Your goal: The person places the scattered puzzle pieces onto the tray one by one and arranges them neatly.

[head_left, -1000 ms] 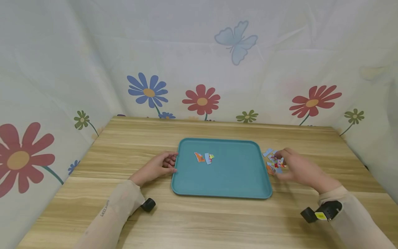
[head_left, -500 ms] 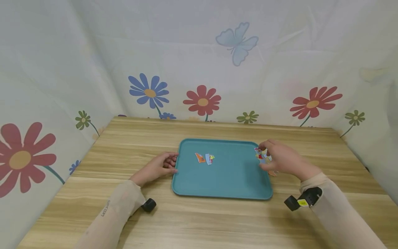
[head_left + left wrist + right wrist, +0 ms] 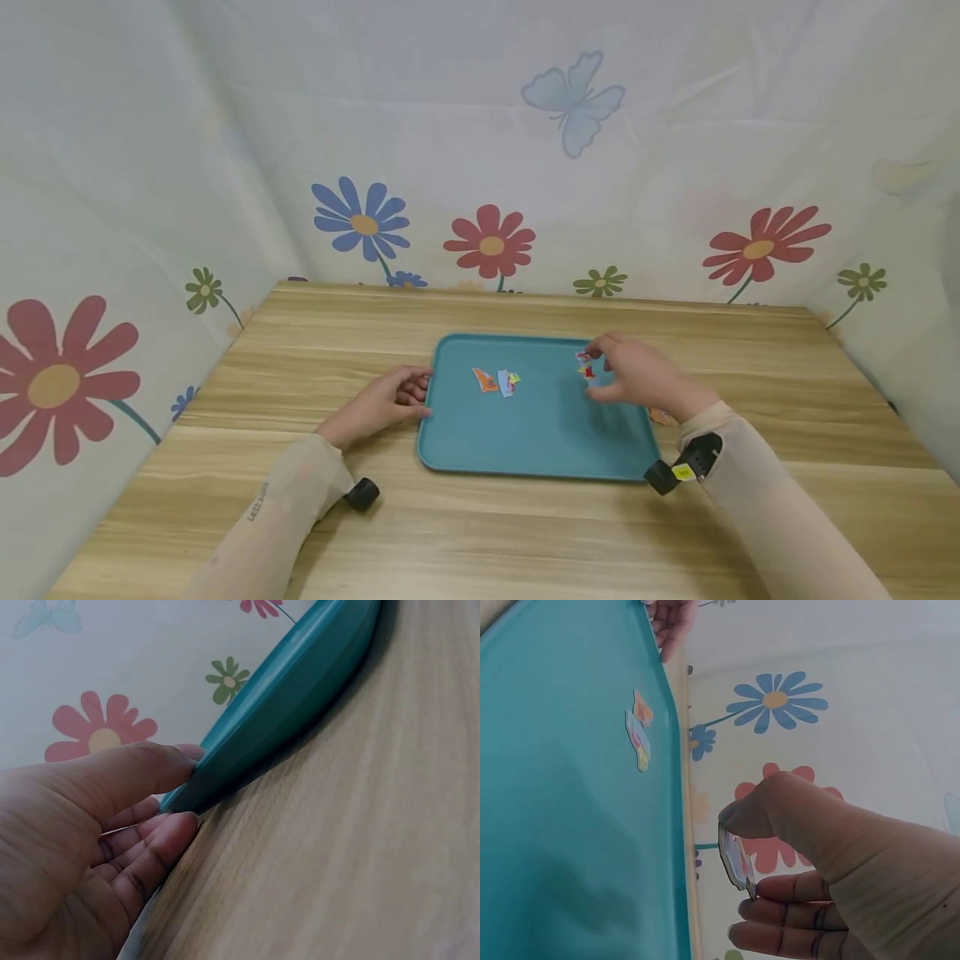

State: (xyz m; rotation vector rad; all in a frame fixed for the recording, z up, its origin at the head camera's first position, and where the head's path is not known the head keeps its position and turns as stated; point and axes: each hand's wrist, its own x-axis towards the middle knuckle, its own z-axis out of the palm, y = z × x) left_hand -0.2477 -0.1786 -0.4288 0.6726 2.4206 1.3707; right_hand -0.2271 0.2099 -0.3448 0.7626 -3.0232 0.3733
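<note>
We see the right hand (image 3: 647,379) above the right part of the teal tray (image 3: 525,437), its fingers (image 3: 791,911) and thumb clamped on a small printed cutout (image 3: 586,367). The cutout sits tilted between the tips, off the tray floor; we cannot tell whether it is a single one or several held together. The left hand (image 3: 381,404) is at the tray's left rim: thumb and loosely bent fingers stand apart, tips touching the rim.

Beneath the right hand we have the tray's far right corner, which the hand covers in the head view. From the right fingers, a broad stretch of tray floor runs leftward and another toward the near rim. The wooden surface (image 3: 480,533) extends beyond the tray on every side, and ahead of both hands a flowered cloth (image 3: 420,108) rises at its far edge.

Inside the tray, left of the right fingers, lie an orange piece (image 3: 484,381) and a pale blue piece (image 3: 506,383), side by side. Right of those fingers, just outside the right rim, an orange scrap (image 3: 660,416) lies partly hidden below the hand.
</note>
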